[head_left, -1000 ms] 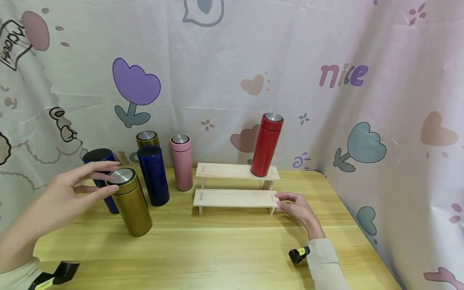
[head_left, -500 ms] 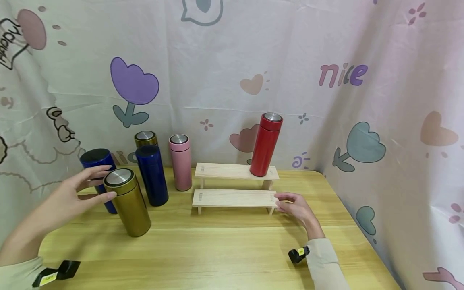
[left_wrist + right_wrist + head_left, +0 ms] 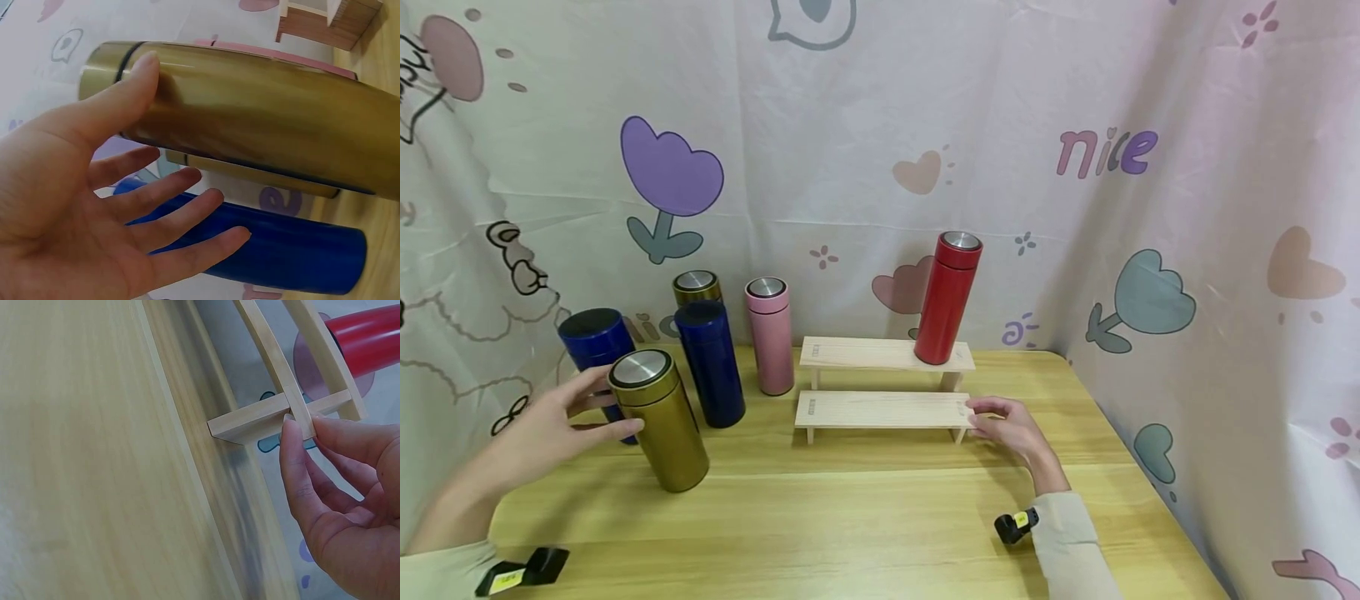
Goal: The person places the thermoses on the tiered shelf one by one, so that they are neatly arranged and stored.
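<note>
My left hand (image 3: 546, 437) is beside the front gold thermos (image 3: 662, 433), which stands upright on the table. In the left wrist view the thumb (image 3: 134, 87) lies across the gold thermos near its lid, while the other fingers (image 3: 187, 250) are spread and apart from it; whether the thumb touches cannot be told. My right hand (image 3: 1011, 429) pinches the right end of the lower tier of a two-tier wooden stand (image 3: 880, 410) between thumb and fingertips, clear in the right wrist view. A red thermos (image 3: 949, 304) stands on the upper tier, toward its right end.
Behind the front gold thermos stand two blue thermoses, one on the left (image 3: 597, 335) and one nearer the middle (image 3: 711, 367). Another gold thermos (image 3: 697, 286) is partly hidden behind them. A pink thermos (image 3: 771, 342) stands left of the stand. Printed cloth (image 3: 835, 125) hangs behind the table (image 3: 850, 517).
My left hand has come down from above the front gold thermos's lid to its left side. The view has shifted slightly. My right hand keeps its hold on the stand.
</note>
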`<state>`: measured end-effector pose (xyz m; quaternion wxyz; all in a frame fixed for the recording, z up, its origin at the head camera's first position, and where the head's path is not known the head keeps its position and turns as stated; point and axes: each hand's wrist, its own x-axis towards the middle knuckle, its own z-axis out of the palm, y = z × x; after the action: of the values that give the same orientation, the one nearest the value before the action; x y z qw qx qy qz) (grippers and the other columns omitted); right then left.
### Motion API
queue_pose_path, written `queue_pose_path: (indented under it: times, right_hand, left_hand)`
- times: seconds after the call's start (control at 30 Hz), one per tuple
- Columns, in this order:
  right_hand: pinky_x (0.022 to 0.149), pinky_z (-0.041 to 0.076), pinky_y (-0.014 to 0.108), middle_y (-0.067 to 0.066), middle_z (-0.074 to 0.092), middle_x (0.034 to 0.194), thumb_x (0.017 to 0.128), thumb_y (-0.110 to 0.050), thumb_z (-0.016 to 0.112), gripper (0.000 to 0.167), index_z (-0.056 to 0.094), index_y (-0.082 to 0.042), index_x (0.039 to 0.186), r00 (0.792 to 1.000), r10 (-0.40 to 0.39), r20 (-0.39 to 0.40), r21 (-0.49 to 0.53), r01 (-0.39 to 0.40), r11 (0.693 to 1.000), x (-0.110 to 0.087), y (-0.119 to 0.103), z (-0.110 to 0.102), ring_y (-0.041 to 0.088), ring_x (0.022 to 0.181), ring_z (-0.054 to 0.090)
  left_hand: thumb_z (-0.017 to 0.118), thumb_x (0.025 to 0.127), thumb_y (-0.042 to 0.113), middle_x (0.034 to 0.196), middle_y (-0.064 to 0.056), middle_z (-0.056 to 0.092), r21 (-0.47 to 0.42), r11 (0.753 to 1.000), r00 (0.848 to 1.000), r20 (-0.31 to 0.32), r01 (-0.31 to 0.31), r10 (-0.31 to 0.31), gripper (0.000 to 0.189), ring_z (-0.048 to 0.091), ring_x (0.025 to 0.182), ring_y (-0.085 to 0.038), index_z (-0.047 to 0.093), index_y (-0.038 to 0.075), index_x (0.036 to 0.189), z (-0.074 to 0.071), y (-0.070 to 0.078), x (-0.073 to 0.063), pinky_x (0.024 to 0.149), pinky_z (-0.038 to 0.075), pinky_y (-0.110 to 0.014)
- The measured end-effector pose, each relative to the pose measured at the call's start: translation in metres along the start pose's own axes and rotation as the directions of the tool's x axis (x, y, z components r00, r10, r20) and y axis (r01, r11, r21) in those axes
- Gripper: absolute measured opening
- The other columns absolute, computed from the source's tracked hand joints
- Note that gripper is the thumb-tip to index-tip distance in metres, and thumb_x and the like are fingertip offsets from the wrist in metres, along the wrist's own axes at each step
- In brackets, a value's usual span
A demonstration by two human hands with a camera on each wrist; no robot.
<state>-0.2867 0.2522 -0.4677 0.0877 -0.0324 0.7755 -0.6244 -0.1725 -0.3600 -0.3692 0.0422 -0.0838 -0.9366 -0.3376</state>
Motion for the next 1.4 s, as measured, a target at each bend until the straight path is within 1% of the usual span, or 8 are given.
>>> queue_pose_path:
  times: [0.3,0.57,0.6,0.77,0.83,0.93,1.07,1.4]
  right_hand:
    - [0.084,0.064,0.026,0.029,0.062,0.127,0.097,0.003,0.065,0.040,0.057,0.016,0.134,1.000,-0.001,-0.002,0.008,0.001,1.000,-0.001,-0.002,0.001,0.011,0.087,0.071]
    - [0.084,0.064,0.025,0.027,0.063,0.127,0.097,0.003,0.065,0.041,0.056,0.015,0.135,1.000,0.001,0.002,0.018,-0.001,1.000,-0.001,-0.004,0.000,0.011,0.088,0.071]
    - [0.084,0.064,0.025,0.027,0.063,0.127,0.097,0.003,0.065,0.041,0.056,0.016,0.135,1.000,0.000,0.003,0.020,0.000,1.000,0.000,-0.004,0.000,0.011,0.088,0.071]
    - [0.084,0.064,0.024,0.024,0.063,0.125,0.097,0.003,0.066,0.041,0.057,0.015,0.134,1.000,-0.002,0.000,0.017,0.002,1.000,0.000,-0.003,0.000,0.011,0.087,0.070]
    - [0.083,0.064,0.024,0.023,0.064,0.124,0.097,0.003,0.066,0.040,0.057,0.015,0.134,1.000,0.001,-0.003,0.018,-0.001,1.000,0.000,-0.002,0.000,0.011,0.087,0.071]
    - [0.084,0.064,0.026,0.023,0.064,0.123,0.096,0.005,0.066,0.039,0.058,0.015,0.133,1.000,0.008,-0.004,0.026,-0.008,1.000,-0.001,-0.001,0.001,0.013,0.087,0.071]
    - [0.086,0.064,0.029,0.025,0.064,0.123,0.096,0.005,0.066,0.039,0.058,0.015,0.132,1.000,0.006,0.000,0.028,-0.006,1.000,-0.003,-0.001,0.002,0.014,0.088,0.071]
    - [0.083,0.064,0.024,0.023,0.064,0.123,0.096,0.005,0.066,0.039,0.059,0.015,0.132,1.000,0.005,-0.008,0.034,-0.004,0.999,-0.002,0.000,0.003,0.013,0.087,0.071]
  left_hand:
    - [0.080,0.092,0.027,0.142,-0.031,0.057,-0.063,0.998,0.999,0.033,-0.010,0.012,0.083,0.046,0.102,0.026,0.035,-0.002,0.155,0.020,-0.015,0.004,0.076,0.055,-0.016]
    - [0.076,0.095,0.031,0.149,-0.033,0.050,-0.119,0.992,0.994,0.103,0.047,-0.035,0.087,0.045,0.103,0.026,0.027,-0.003,0.158,0.031,-0.030,0.007,0.080,0.055,-0.016]
    - [0.076,0.095,0.031,0.149,-0.034,0.049,-0.126,0.991,0.993,0.111,0.051,-0.037,0.088,0.050,0.105,0.021,0.026,-0.004,0.159,0.032,-0.031,0.007,0.080,0.055,-0.017]
    - [0.074,0.097,0.030,0.150,-0.034,0.048,-0.169,0.984,0.990,0.133,0.060,-0.037,0.086,0.054,0.107,0.017,0.025,-0.005,0.158,0.036,-0.035,0.008,0.080,0.057,-0.019]
    - [0.073,0.097,0.028,0.150,-0.033,0.048,-0.188,0.980,0.990,0.135,0.057,-0.032,0.084,0.051,0.106,0.021,0.026,-0.005,0.158,0.038,-0.036,0.008,0.081,0.058,-0.019]
    - [0.074,0.097,0.027,0.149,-0.033,0.049,-0.206,0.977,0.991,0.133,0.049,-0.022,0.081,0.052,0.105,0.022,0.028,-0.004,0.157,0.041,-0.038,0.006,0.080,0.059,-0.020]
    - [0.074,0.097,0.026,0.148,-0.033,0.051,-0.210,0.977,0.992,0.123,0.043,-0.017,0.080,0.053,0.104,0.021,0.030,-0.004,0.156,0.043,-0.038,0.006,0.080,0.059,-0.021]
    - [0.073,0.098,0.025,0.145,-0.030,0.054,-0.223,0.974,0.994,0.112,0.031,-0.007,0.077,0.056,0.106,0.018,0.031,-0.003,0.156,0.045,-0.040,0.004,0.081,0.059,-0.021]
